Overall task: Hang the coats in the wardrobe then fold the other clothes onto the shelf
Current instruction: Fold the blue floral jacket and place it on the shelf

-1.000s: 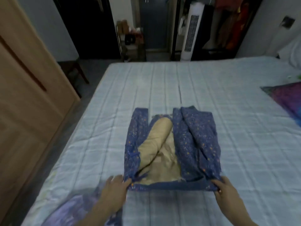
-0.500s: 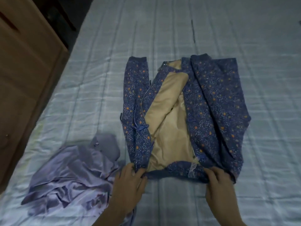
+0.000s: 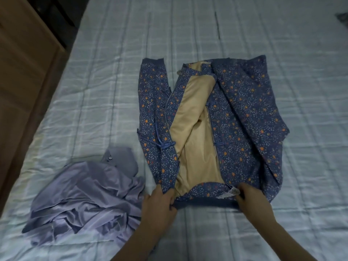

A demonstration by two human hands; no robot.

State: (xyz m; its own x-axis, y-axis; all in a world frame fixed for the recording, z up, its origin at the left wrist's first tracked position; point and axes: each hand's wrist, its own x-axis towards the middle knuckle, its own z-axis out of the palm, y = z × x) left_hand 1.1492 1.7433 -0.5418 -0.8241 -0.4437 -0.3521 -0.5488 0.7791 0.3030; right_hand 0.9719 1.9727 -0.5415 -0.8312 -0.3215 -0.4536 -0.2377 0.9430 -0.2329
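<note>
While both hands grip its near hem, the blue flowered jacket (image 3: 235,117) lies flat on the pale checked bedspread (image 3: 282,53), a little to the right of the middle of the view. The left hand (image 3: 160,206) pinches the hem at about 7 o'clock of the jacket, with fingers curled over the cloth and thumb against it. The right hand (image 3: 252,200) holds the hem at about 5 o'clock, its fingers folded round the edge just beside a small white label (image 3: 228,194). The jacket's front is open, so the tan lining (image 3: 194,132) shows down its middle, and one sleeve (image 3: 150,87) runs straight along its left side toward 11 o'clock. Knotted cord fastenings (image 3: 166,145) sit on the left front panel. A crumpled lilac garment (image 3: 84,200) lies on the bedspread at 8 o'clock from the jacket, close to the left hand; whether it touches the wrist cannot be told. A brown wooden wardrobe side (image 3: 24,76) stands along the left edge, at 9 to 10 o'clock.
</note>
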